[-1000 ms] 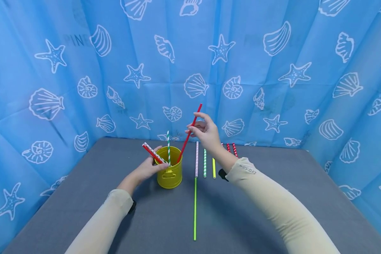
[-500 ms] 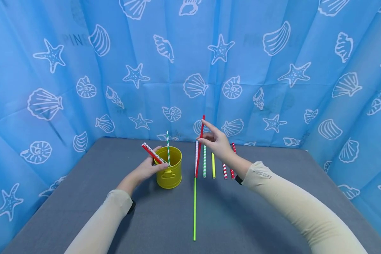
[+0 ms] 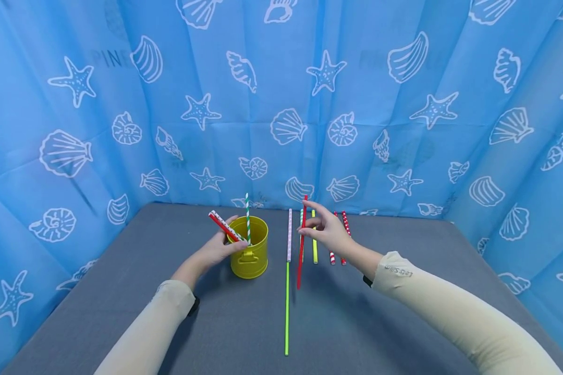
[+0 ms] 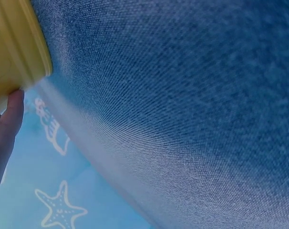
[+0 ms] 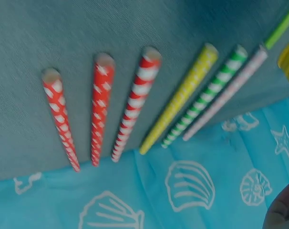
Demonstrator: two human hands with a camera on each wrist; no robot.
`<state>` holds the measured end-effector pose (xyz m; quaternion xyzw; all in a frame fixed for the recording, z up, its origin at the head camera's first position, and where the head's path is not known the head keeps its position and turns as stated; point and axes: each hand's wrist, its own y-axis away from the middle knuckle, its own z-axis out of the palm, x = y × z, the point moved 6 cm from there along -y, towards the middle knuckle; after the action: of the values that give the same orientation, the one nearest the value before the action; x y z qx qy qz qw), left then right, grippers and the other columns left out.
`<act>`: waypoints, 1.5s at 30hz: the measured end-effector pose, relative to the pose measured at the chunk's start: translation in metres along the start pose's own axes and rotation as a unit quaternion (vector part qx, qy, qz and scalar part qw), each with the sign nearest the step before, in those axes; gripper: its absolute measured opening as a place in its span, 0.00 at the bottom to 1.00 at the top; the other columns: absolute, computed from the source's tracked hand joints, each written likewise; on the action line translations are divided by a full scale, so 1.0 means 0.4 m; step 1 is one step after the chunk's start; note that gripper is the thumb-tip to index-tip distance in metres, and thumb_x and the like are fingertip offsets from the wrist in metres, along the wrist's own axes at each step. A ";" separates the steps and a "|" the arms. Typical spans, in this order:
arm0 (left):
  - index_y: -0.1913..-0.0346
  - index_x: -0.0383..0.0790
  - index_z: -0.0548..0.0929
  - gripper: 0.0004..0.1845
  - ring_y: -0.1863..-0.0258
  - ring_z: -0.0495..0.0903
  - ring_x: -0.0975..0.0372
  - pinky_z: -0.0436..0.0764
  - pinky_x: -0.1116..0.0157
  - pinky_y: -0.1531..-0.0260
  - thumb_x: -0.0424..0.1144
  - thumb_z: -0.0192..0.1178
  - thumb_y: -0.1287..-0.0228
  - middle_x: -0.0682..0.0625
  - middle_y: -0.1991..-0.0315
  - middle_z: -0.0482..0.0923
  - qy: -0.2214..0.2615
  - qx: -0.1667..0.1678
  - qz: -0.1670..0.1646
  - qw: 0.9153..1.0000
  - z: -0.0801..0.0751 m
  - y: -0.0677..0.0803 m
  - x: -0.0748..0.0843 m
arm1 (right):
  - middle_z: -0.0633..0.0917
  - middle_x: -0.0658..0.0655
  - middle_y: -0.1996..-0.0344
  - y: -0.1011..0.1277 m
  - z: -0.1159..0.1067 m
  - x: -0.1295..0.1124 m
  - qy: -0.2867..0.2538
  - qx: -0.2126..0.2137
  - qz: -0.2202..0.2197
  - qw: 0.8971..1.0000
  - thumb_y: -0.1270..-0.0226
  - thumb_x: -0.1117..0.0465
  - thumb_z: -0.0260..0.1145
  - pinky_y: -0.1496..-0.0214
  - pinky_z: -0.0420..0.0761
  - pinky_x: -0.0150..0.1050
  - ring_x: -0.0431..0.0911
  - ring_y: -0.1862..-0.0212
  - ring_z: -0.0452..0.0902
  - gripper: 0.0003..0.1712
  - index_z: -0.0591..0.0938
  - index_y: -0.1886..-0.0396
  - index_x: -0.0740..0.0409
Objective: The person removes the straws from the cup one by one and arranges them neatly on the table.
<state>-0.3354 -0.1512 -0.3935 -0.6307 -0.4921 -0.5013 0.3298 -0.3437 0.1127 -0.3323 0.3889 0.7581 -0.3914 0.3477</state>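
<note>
My left hand [image 3: 216, 250] grips the yellow bucket [image 3: 249, 265] at its rim, thumb along the near edge. Leaning in the bucket are a green-striped straw [image 3: 248, 219], a red straw [image 3: 224, 227] and a white spotted straw [image 3: 221, 217]. My right hand [image 3: 326, 226] pinches another plain red straw [image 3: 300, 268] near its upper part. That straw stands nearly upright in the head view, overlapping the green-and-white striped straw [image 5: 206, 98] of the row. In the left wrist view a finger [image 4: 15, 109] touches the bucket's side; the right wrist view hides the held straw.
A lime green straw [image 3: 286, 312] lies in line with a pale pink straw [image 5: 225, 95]. Rightward in the row lie a yellow straw [image 5: 180, 100], a red-striped straw [image 5: 135, 102] and two red patterned straws [image 5: 100, 109]. A blue shell-print curtain [image 3: 281, 78] stands behind the grey table [image 3: 244, 328].
My right hand has drawn the red straw out of the bucket and carried it right and lower, over the row. My left hand keeps its place on the bucket.
</note>
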 end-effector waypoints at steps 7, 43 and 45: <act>0.22 0.49 0.41 0.47 0.28 0.49 0.42 0.48 0.39 0.32 0.44 0.61 0.33 0.37 0.26 0.48 0.003 0.000 0.000 1.000 -0.003 0.000 0.000 | 0.86 0.61 0.67 0.037 0.020 0.048 -0.001 -0.020 0.026 0.999 0.40 0.69 0.70 0.67 0.76 0.32 0.56 0.67 0.79 0.40 0.64 0.30 0.64; 0.22 0.51 0.42 0.47 0.28 0.49 0.44 0.51 0.40 0.32 0.45 0.62 0.34 0.39 0.25 0.48 -0.005 0.002 -0.012 1.000 -0.004 -0.010 -0.011 | 0.80 0.51 0.77 0.163 0.119 0.168 -0.050 -0.196 0.154 0.967 0.36 0.67 0.68 0.68 0.72 0.33 0.44 0.73 0.73 0.39 0.60 0.31 0.73; 0.22 0.51 0.42 0.46 0.28 0.49 0.43 0.51 0.41 0.32 0.45 0.61 0.33 0.38 0.25 0.48 -0.005 0.002 -0.012 1.000 -0.004 -0.011 -0.012 | 0.79 0.51 0.77 0.165 0.122 0.169 -0.049 -0.207 0.157 0.964 0.36 0.67 0.68 0.68 0.71 0.33 0.43 0.74 0.72 0.39 0.60 0.31 0.73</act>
<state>-0.3402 -0.1529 -0.3978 -0.6266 -0.5023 -0.5011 0.3223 -0.3067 0.1177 -0.4318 0.4025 0.7341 -0.1851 0.5146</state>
